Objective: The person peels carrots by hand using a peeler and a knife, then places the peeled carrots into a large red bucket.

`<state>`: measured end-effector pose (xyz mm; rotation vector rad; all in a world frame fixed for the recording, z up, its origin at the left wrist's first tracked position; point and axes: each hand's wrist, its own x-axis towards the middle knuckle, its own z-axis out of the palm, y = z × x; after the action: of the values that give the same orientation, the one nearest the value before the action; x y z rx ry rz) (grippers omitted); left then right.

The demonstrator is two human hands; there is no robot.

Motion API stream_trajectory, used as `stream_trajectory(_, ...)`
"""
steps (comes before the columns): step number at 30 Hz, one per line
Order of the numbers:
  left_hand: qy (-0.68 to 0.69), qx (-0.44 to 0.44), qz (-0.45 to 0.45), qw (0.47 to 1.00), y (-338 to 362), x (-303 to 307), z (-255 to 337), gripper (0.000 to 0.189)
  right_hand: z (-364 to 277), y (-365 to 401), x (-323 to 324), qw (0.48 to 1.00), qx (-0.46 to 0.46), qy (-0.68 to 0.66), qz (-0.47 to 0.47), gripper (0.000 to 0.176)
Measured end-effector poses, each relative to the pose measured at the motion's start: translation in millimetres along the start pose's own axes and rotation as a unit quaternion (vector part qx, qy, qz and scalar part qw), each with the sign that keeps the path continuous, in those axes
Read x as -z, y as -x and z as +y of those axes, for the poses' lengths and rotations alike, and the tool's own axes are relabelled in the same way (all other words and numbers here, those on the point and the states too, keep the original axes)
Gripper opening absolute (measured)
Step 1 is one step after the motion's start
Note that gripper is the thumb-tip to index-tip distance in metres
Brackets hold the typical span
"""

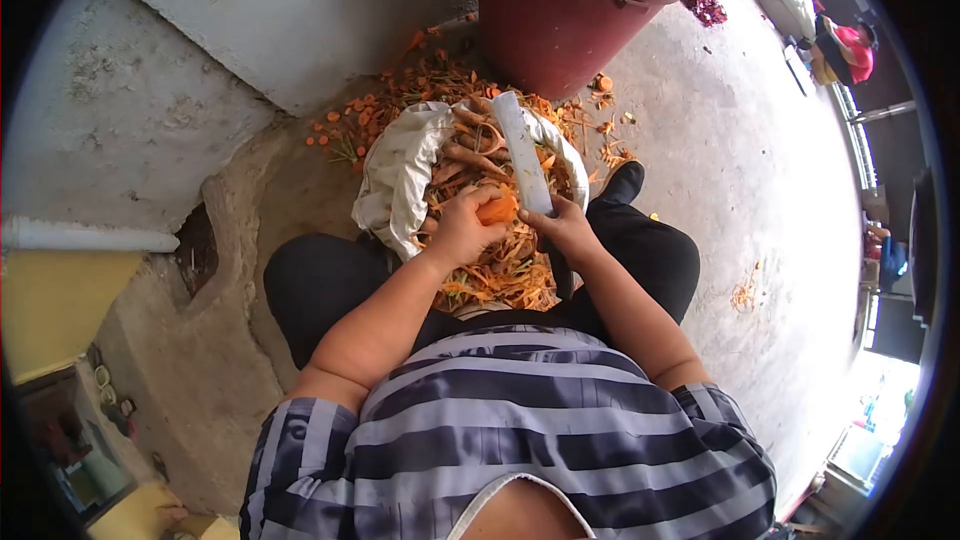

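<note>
My left hand [468, 226] is closed around a peeled orange carrot [497, 208] above an open white sack [395, 165]. Close beside it, my right hand [566, 232] grips a large knife [521, 150]. Its broad pale blade points away from me, and a dark handle seems to extend below the hand. The fingertips of both hands are near each other at the carrot. Whole unpeeled carrots [470, 155] lie in the sack, with a heap of orange peelings [500, 275] nearer to me between my legs.
A large red bucket [570, 30] holding orange carrots stands beyond the sack. Carrot slices and trimmings [385, 110] are scattered on the concrete floor around it. A purplish-red pile [704, 4] lies to the bucket's right. Another person [855, 52] is far off at upper right.
</note>
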<state>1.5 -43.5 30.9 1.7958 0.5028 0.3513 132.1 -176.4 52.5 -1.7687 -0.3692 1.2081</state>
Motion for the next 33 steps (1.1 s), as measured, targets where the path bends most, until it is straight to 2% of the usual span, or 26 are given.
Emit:
stream_trajectory(2, -0.022, -0.004, -0.007, 1.0, 5, 4, 3, 0.037, -6, 3, -5, 0.998, 0.018, 0.057, 0.033, 0.055)
stream_trajectory(5, -0.043, 0.009, -0.028, 0.999, 11, 10, 8, 0.035, 1, -3, -10, 0.987, 0.078, 0.134, 0.048, 0.057)
stream_trajectory(8, -0.055, 0.0, -0.025, 0.998, 16, 14, 13, 0.034, -7, -2, -18, 0.982, 0.063, 0.168, 0.052, 0.059)
stream_trajectory(11, -0.05, -0.013, -0.018, 0.999, 18, 16, 13, 0.033, -6, -3, -24, 0.983, 0.062, 0.166, 0.043, 0.058)
stream_trajectory(14, -0.042, -0.038, -0.018, 0.998, 18, 16, 9, 0.033, 2, -8, -29, 0.983, 0.099, 0.152, 0.03, 0.056)
stream_trajectory(20, -0.09, -0.049, -0.003, 0.995, 19, 17, 11, 0.033, 4, -6, -33, 0.993, 0.049, 0.1, -0.046, 0.051)
stream_trajectory(23, -0.154, -0.07, 0.012, 0.986, 20, 16, 14, 0.032, 10, -6, -35, 0.998, -0.042, 0.011, -0.046, 0.049)
stream_trajectory(25, -0.22, -0.104, 0.035, 0.969, 20, 11, 9, 0.029, 14, -5, -39, 0.998, -0.034, 0.018, -0.042, 0.046)
stream_trajectory(28, -0.173, 0.048, 0.012, 0.984, 11, 10, 4, 0.025, 7, -2, -39, 0.998, 0.015, 0.06, 0.009, 0.042)
stream_trajectory(30, 0.004, 0.127, 0.053, 0.99, 3, 6, -12, 0.028, 5, -2, -32, 0.994, 0.05, 0.08, 0.047, 0.043)
stream_trajectory(31, 0.094, 0.165, 0.073, 0.979, 1, 5, -17, 0.029, 5, -1, -29, 0.988, 0.098, 0.109, 0.052, 0.045)
stream_trajectory(32, 0.274, 0.269, 0.044, 0.922, 0, 4, -21, 0.031, 6, 0, -27, 0.978, 0.146, 0.137, 0.058, 0.047)
stream_trajectory(33, 0.327, 0.302, 0.028, 0.895, 1, 6, -17, 0.034, 5, 3, -26, 0.965, 0.192, 0.165, 0.063, 0.048)
